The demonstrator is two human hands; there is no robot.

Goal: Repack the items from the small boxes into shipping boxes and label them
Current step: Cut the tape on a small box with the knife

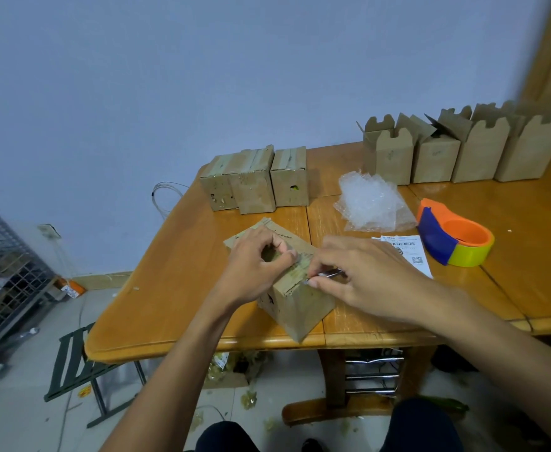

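Lying tilted near the front edge of the table (169,288), the box (295,305) looks light, stiff at its corners but soft along the taped seam. It is best steadied by its top and walls, as the left hand (254,265) does with curled fingers. The right hand (365,275) pinches a thin metal tool (328,274) between thumb and forefinger at that seam. The table is open to the left, while the label (411,252) and tape dispenser (453,239) crowd the right, and a hard push could slide the box off.
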